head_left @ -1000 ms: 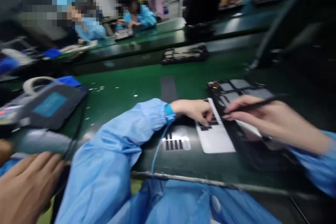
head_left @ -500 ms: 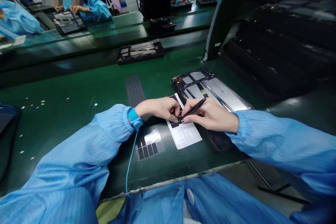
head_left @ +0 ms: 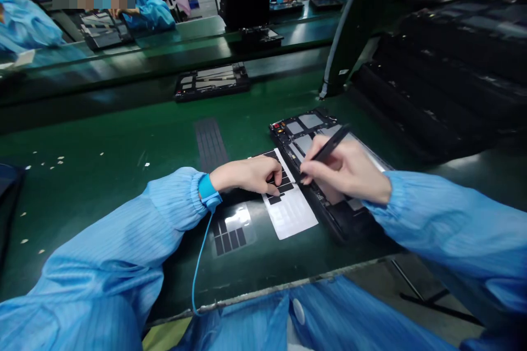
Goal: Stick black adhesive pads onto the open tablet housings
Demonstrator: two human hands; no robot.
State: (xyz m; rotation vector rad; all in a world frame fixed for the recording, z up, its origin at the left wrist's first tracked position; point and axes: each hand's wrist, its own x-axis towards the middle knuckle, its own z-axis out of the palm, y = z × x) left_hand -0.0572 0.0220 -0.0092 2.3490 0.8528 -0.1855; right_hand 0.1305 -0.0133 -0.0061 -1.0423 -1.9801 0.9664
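Note:
My left hand (head_left: pixel 255 174) rests on a white sheet of black stickers (head_left: pixel 294 214), its fingers curled and its thumb and fingertip pressing on the black rows. A blue wrist strap with a cord circles that wrist. In my right hand (head_left: pixel 343 167) is a pair of slim black tweezers (head_left: pixel 331 144), gripped like a pen and slanting down to the left. Their tip is near the sheet's right edge; whether it carries a sticker is too small to tell. Under and behind this hand lies an opened tablet-like device (head_left: pixel 310 120) with grey panels inside, partly covered by my hand.
A clear sheet with black patches (head_left: pixel 230 238) and a dark strip sheet (head_left: pixel 211 142) lie left of the white sheet. Another opened device (head_left: pixel 212 81) sits farther back. Stacked black trays (head_left: pixel 436 88) stand at right, beside a post (head_left: pixel 343 49). Co-workers in blue sit opposite.
My right hand has moved right and slightly up with the tweezers, from the sticker rows toward the opened device. My left hand stays on the sheet.

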